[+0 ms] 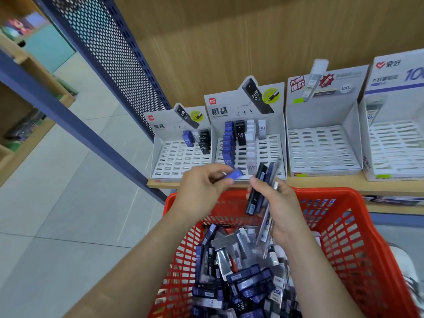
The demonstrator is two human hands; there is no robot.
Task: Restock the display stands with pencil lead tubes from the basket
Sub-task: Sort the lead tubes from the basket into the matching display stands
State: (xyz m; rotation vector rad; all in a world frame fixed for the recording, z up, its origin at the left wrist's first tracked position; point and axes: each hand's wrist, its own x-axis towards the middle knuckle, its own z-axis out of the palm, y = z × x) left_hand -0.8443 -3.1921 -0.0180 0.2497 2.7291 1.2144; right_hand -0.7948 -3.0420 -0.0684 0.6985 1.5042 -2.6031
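Observation:
My left hand (202, 191) pinches one blue lead tube (234, 174) just in front of the second display stand (249, 143). My right hand (278, 207) grips a fanned bundle of tubes (260, 191), black, blue and clear, above the red basket (358, 228). The basket holds a heap of loose lead tubes (238, 271). The second stand has a column of blue tubes, black ones and some white ones. The leftmost stand (181, 154) holds a few blue, white and black tubes at its back.
Two more white stands (323, 148) (397, 145) to the right have bare slots. All stand on a wooden shelf (321, 183) with a wood back panel. A blue perforated metal panel (119, 65) rises at the left; tiled floor lies below.

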